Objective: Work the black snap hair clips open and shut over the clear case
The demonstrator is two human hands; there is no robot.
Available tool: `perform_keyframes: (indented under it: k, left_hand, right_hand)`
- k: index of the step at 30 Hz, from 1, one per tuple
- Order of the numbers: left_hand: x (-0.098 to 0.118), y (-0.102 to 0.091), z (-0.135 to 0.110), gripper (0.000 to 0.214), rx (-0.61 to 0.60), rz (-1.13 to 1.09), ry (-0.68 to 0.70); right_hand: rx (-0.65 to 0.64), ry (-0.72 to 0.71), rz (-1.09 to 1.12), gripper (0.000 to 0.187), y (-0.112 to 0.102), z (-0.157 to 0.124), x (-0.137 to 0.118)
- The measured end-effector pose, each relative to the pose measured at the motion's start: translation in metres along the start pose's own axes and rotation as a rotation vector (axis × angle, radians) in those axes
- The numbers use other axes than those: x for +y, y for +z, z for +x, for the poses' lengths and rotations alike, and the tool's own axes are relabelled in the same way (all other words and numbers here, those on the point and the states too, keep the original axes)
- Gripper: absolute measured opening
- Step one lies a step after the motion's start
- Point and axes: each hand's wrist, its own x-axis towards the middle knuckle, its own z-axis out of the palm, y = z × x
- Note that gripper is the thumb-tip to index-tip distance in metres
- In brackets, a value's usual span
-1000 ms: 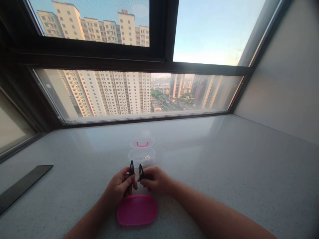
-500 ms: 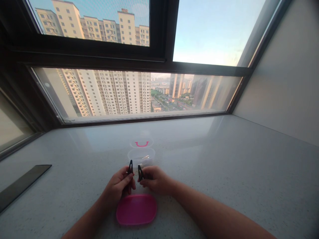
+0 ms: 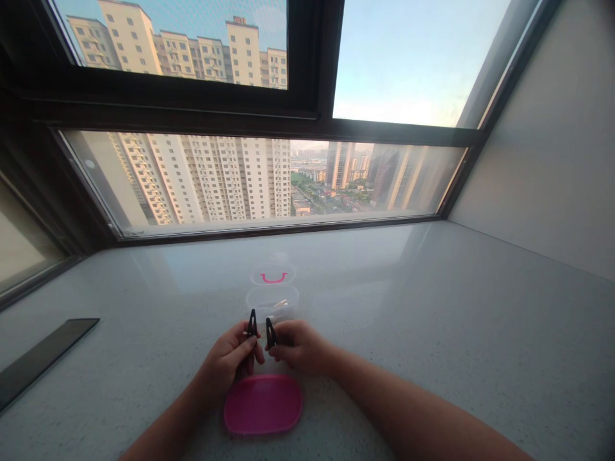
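Note:
My left hand (image 3: 234, 351) pinches a black snap hair clip (image 3: 252, 321), its narrow end pointing up. A second black snap hair clip (image 3: 271, 332) is pinched in my right hand (image 3: 300, 346), tilted slightly left. The two clips are apart, with a small gap between them. Just beyond my hands lies a clear plastic box (image 3: 257, 299) with a few small light-coloured items inside, too small to name. Its clear lid carries a pink handle (image 3: 273, 279). Nearer to me, below both hands, is a pink oval tray or lid (image 3: 263, 404).
Everything stands on a pale speckled sill (image 3: 408, 307). At the left lies a dark flat strip (image 3: 48, 358). A dark-framed window (image 3: 312, 128) closes off the far side, and a white wall (image 3: 542, 160) rises at the right.
Both hands stay almost still, each keeping its clip. The fingers of my left hand under the clip have shifted slightly to the right.

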Motion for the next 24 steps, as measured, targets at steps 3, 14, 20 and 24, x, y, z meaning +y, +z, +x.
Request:
perform_keyframes:
  k: [3,14,20,24]
  left_hand:
    - [0.0014,0.0007,-0.0003,0.025,0.006,0.012,-0.007]
    - [0.0000,-0.0003,0.0000,0.024,0.005,0.053,0.008]
    - [0.0027,0.0005,-0.0006,0.025,0.008,0.075,0.000]
    - [0.0038,0.0011,-0.0012,0.024,0.006,0.082,0.004]
  right_hand:
    - [0.008,-0.018,-0.024,0.004,-0.0001,-0.0005,0.0013]
    - [0.012,-0.044,-0.049,0.004,0.0002,-0.0002,-0.0010]
    - [0.011,-0.040,-0.013,0.003,0.0008,0.0000,-0.0017]
    - [0.017,-0.043,-0.029,0.002,0.0007,-0.0006,-0.0028]
